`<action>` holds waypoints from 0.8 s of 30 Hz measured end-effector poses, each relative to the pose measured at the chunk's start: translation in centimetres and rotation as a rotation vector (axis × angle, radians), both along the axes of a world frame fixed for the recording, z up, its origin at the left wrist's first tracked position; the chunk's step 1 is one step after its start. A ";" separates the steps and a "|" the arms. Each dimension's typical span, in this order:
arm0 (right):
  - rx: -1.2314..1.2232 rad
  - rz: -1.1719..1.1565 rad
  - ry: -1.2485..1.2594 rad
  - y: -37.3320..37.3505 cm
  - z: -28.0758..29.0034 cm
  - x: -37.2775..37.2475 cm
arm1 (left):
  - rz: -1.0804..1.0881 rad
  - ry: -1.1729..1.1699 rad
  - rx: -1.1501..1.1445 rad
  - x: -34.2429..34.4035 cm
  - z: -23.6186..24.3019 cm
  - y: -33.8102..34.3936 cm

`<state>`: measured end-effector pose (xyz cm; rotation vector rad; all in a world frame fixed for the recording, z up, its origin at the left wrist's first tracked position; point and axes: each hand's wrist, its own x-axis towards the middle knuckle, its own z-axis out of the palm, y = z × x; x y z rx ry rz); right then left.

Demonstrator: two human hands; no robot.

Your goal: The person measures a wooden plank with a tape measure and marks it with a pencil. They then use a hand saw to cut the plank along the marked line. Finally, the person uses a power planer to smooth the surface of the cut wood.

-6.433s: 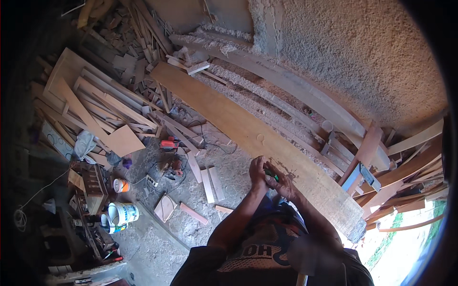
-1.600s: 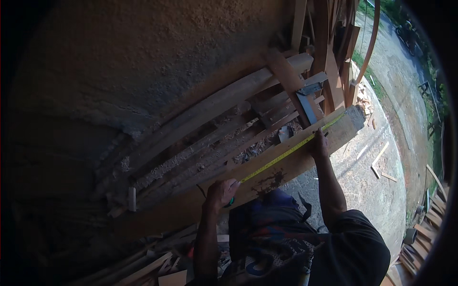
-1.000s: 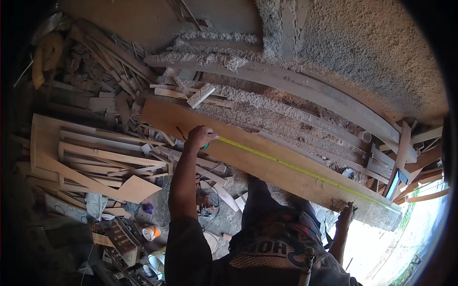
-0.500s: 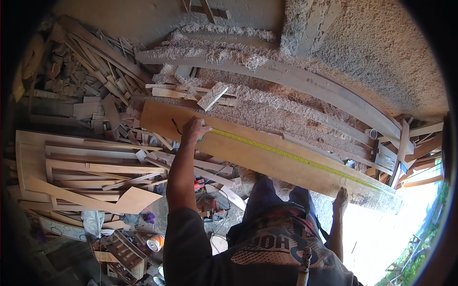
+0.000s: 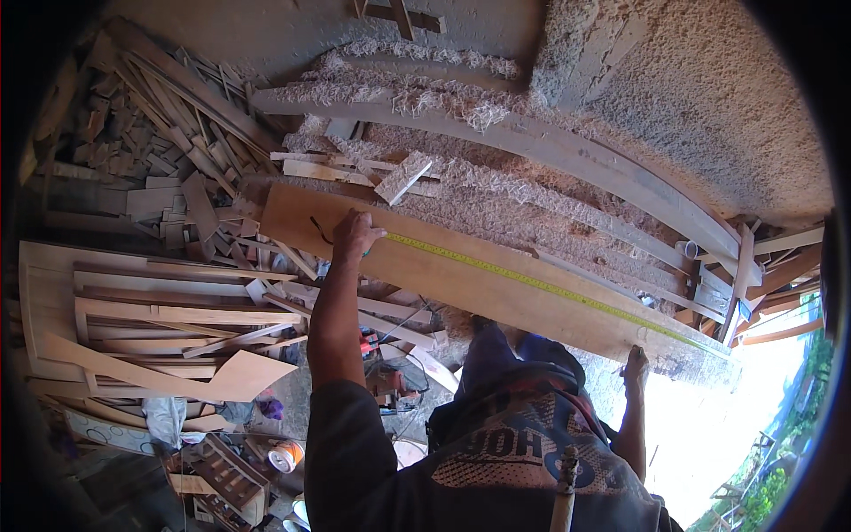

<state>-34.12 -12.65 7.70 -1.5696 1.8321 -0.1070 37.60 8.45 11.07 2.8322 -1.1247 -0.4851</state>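
A long wooden board (image 5: 461, 284) lies in front of me, slanting from the upper left down to the right. Along its length runs the yellow blade of a tape measure (image 5: 523, 282), pulled out toward the board's right end. My left hand (image 5: 357, 235) is closed around the tape's case near the left end; only a sliver of teal shows under the fingers, and a dark strap loops out beside it. Down at the board's near edge, toward the right, my right hand (image 5: 636, 362) grips the wood, its fingers partly hidden.
Wood shavings (image 5: 532, 199) and long planks (image 5: 603, 164) lie beyond the board. Offcuts (image 5: 160, 199) are heaped at the far left, above stacked wooden frames (image 5: 177, 310). A red power tool (image 5: 390, 386) and a white-orange can (image 5: 285, 456) sit on the floor.
The view has shifted slightly. Both hands keep their places on the board, and the tape blade stays stretched out.
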 end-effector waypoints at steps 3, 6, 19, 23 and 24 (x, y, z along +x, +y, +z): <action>-0.007 0.059 0.021 -0.1 0.4 -0.1 | -0.015 0.015 0.030 0.2 0.1 -0.3; 0.015 0.056 0.066 -0.3 0.8 0.9 | -0.023 -0.001 0.028 0.4 -0.2 0.1; -0.289 0.483 0.145 0.9 1.7 9.7 | 0.010 -0.015 0.118 -1.2 1.0 -0.2; -0.361 0.498 0.108 1.2 1.7 11.6 | 0.040 0.005 0.122 -1.8 1.3 -0.9; -0.446 0.497 0.064 1.1 1.1 11.6 | 0.027 0.004 0.105 -1.7 1.0 -1.1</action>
